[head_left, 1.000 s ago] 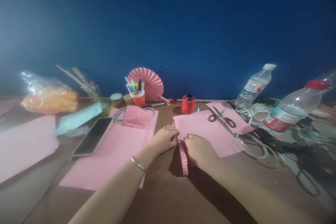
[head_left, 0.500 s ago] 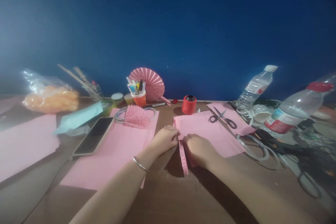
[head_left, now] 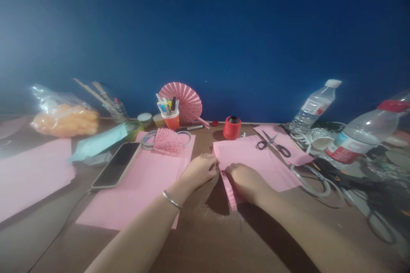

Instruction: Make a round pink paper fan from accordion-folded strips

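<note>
Both hands work at the left edge of a pink paper sheet (head_left: 265,162), where a narrow folded strip runs toward me. My left hand (head_left: 202,168) pinches the strip's far part, fingers curled. Lower down, my right hand (head_left: 245,181) is closed on the same edge, its fingertips partly hidden. The strip's near end (head_left: 231,200) sticks out below my hands, slightly raised, with a shadow beside it. Black-handled scissors (head_left: 273,144) lie partly open on paper beyond the sheet. A red thread spool (head_left: 232,128) stands behind my hands.
At left, a phone (head_left: 118,164) with a cable lies partly on another pink sheet (head_left: 144,196). A pleated fan (head_left: 184,98) stands behind a cup of pens (head_left: 171,119). Plastic bottles (head_left: 358,136) and cables crowd the right; a bag of yellow pieces (head_left: 65,119) sits far left.
The folded strip's near end has swung slightly to the right and shows wider. Both hands keep nearly the same place on the paper. The whole view has shifted a little.
</note>
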`<move>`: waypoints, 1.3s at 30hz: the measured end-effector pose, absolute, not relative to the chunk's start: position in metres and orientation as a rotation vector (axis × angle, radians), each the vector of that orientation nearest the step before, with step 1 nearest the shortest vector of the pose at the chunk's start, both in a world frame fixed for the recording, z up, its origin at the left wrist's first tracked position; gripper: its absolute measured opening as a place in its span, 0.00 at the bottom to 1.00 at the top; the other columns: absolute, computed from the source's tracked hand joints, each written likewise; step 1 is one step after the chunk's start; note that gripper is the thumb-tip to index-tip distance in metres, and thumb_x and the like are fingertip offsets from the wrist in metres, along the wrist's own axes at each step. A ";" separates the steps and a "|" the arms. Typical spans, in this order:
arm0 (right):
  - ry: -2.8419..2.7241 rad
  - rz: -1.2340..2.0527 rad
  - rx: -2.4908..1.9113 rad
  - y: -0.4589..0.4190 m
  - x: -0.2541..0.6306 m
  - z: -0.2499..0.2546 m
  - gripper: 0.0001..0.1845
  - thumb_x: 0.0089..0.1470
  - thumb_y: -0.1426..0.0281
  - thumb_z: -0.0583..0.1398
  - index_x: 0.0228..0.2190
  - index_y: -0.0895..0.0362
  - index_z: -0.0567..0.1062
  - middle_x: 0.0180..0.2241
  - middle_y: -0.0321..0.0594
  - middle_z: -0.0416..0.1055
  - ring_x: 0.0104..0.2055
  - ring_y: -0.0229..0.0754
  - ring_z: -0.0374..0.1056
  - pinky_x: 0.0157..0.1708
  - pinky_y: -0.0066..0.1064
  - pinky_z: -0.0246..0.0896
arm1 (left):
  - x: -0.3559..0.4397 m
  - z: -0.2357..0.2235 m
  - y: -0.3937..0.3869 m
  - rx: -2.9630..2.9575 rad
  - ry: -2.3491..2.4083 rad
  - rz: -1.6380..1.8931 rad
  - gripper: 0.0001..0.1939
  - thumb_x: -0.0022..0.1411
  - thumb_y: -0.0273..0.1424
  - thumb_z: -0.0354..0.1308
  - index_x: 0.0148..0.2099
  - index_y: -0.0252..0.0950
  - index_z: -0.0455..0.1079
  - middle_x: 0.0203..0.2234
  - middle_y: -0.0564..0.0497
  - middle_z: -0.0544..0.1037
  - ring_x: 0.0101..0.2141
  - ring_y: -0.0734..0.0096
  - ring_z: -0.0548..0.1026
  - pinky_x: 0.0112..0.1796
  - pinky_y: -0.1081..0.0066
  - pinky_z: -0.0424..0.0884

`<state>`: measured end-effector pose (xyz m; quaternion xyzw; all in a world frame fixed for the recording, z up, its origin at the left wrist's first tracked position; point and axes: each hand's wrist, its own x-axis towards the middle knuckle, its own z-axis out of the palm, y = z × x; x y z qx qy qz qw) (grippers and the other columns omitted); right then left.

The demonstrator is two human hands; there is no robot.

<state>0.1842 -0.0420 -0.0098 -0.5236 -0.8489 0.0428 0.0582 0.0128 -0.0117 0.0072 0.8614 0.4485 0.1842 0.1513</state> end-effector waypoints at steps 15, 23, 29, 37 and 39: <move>-2.140 0.435 -1.583 -0.039 0.188 -0.003 0.08 0.52 0.72 0.50 0.26 0.56 0.68 0.28 0.36 0.68 0.31 0.37 0.62 0.29 0.25 0.49 | 0.008 0.005 -0.013 2.419 1.544 0.697 0.05 0.51 0.23 0.47 0.30 0.37 0.61 0.28 0.51 0.69 0.31 0.69 0.67 0.33 0.71 0.60; -2.235 0.386 -1.552 -0.042 0.183 -0.003 0.11 0.51 0.68 0.52 0.23 0.57 0.72 0.27 0.38 0.68 0.29 0.37 0.63 0.29 0.27 0.50 | 0.014 0.005 -0.022 2.410 1.614 0.542 0.05 0.52 0.26 0.48 0.28 0.36 0.65 0.27 0.49 0.70 0.32 0.66 0.67 0.35 0.69 0.60; -2.235 0.262 -1.587 -0.041 0.179 -0.014 0.08 0.49 0.71 0.52 0.22 0.58 0.69 0.24 0.38 0.67 0.26 0.38 0.62 0.27 0.27 0.50 | 0.025 0.000 -0.033 2.432 1.505 0.623 0.06 0.48 0.25 0.52 0.31 0.35 0.68 0.30 0.48 0.71 0.35 0.64 0.67 0.38 0.67 0.61; -2.213 0.301 -1.495 -0.036 0.175 -0.025 0.06 0.48 0.75 0.51 0.26 0.59 0.68 0.27 0.40 0.67 0.30 0.39 0.62 0.30 0.27 0.52 | 0.029 -0.005 -0.033 2.164 1.440 0.730 0.09 0.47 0.21 0.51 0.33 0.36 0.67 0.26 0.52 0.73 0.30 0.69 0.70 0.32 0.70 0.63; -2.168 0.351 -1.445 -0.037 0.177 -0.020 0.06 0.49 0.75 0.51 0.26 0.58 0.67 0.27 0.39 0.66 0.29 0.39 0.62 0.30 0.27 0.53 | 0.030 -0.005 -0.032 2.006 1.390 0.794 0.10 0.48 0.22 0.49 0.34 0.37 0.66 0.25 0.53 0.73 0.28 0.72 0.71 0.30 0.72 0.64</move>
